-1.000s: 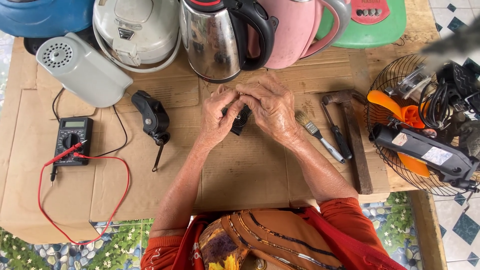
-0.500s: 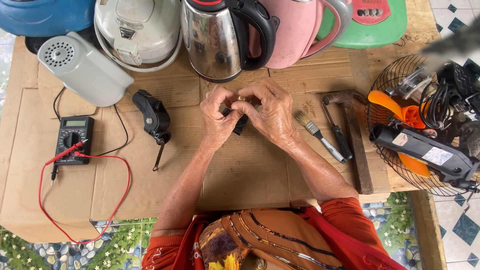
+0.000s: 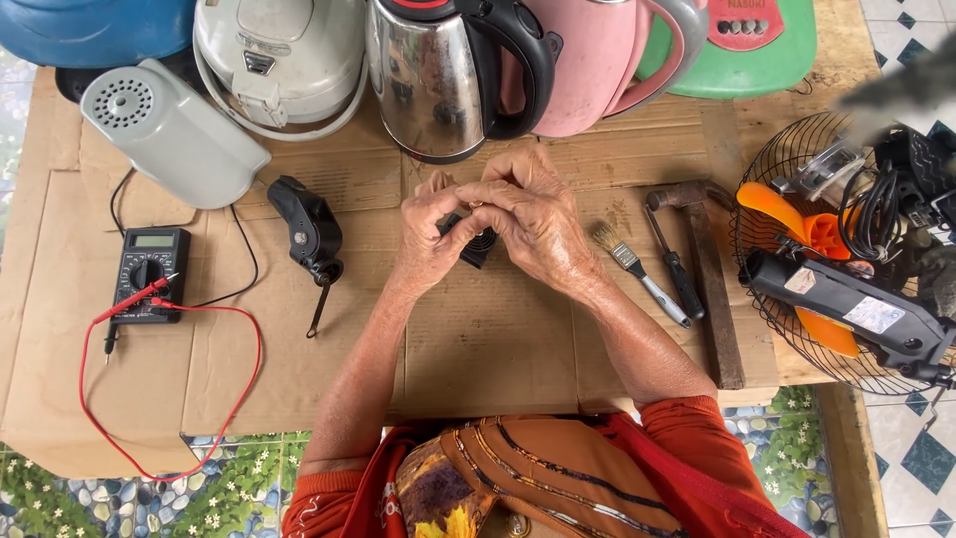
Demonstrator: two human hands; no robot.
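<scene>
Both my hands meet over the middle of the cardboard-covered table (image 3: 478, 349). My left hand (image 3: 430, 239) and my right hand (image 3: 533, 214) together grip a small black ribbed part (image 3: 476, 244), mostly hidden under my fingers. A steel electric kettle (image 3: 438, 75) stands just beyond my hands. A black handle piece (image 3: 307, 227) with a thin metal rod lies to the left of my left hand.
A black multimeter (image 3: 149, 271) with red leads lies at the left, a grey housing (image 3: 169, 134) and a white rice cooker (image 3: 284, 55) behind it. A pink kettle (image 3: 607, 60) stands at the back. A brush (image 3: 637, 271), screwdriver (image 3: 677, 269) and hammer (image 3: 712, 279) lie right, beside a fan cage (image 3: 846, 249).
My hands have shifted slightly on the small black part, turning it between the fingers. Everything else on the table stays where it was.
</scene>
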